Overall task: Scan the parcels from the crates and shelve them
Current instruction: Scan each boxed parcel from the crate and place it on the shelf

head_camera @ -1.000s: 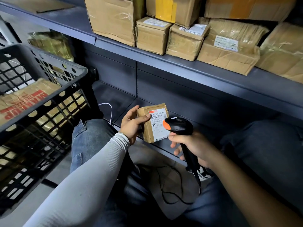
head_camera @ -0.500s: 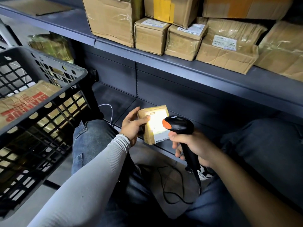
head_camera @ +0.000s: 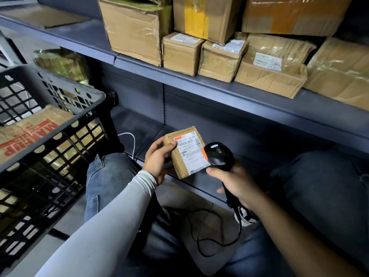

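At the far left we see a black crate with a cardboard box printed in red inside it. Next, our left hand grips the small parcel from its left side, thumb curled over the top corner of the white label, fingers wrapped behind. The parcel is held in the air above the front edge of the lower shelf, label tilted up. Just beside it, touching its right edge, sits the black scanner, its handle gripped by our right hand. Boxes line the upper shelf.
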